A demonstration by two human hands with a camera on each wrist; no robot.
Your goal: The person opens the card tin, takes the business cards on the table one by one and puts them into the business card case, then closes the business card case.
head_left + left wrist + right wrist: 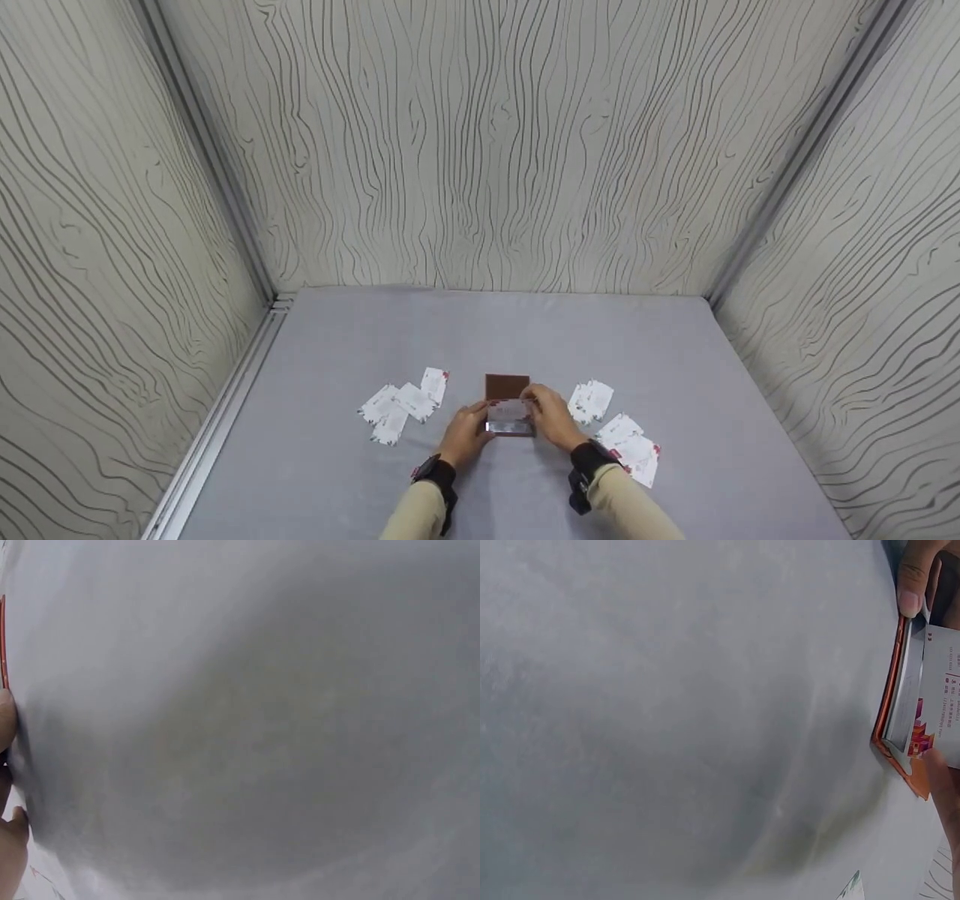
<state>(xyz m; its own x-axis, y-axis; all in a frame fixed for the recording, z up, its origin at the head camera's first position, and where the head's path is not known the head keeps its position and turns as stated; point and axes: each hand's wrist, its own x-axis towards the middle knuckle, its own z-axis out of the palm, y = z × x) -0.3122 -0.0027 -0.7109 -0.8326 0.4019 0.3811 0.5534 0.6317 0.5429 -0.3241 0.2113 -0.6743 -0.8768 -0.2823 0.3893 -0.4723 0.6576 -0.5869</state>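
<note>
1. Card (508,409), one, white with red print: above the open case, just far of its metal part. I cannot tell whether its near edge is under the lip. I judge the step in hand to be seating it; I would square its near edge to the opening before pushing.
2. Case (507,386), one, brown, metal part (510,427) toward the near side, flap laid open to the far side: mid-tabletop, between both hands. I would want the flap flat and clear of the card's path.
3. Left hand (463,435): closed about the case's left edge. A firm brace here should stop the case sliding; fingertips are best clear of the opening.
4. Right hand (553,417): fingers bent in, pinching the card near its right end. I would push evenly and lightly, since a one-sided press could skew or crease it.
5. Loose cards, left group (413,402): overlapping, well apart from the case.
6. Loose cards, right, two groups: one far (596,400), one nearer (637,454), by the right wrist. I would mind that sleeve.
7. Tabletop (510,330): grey, beneath everything.
</note>
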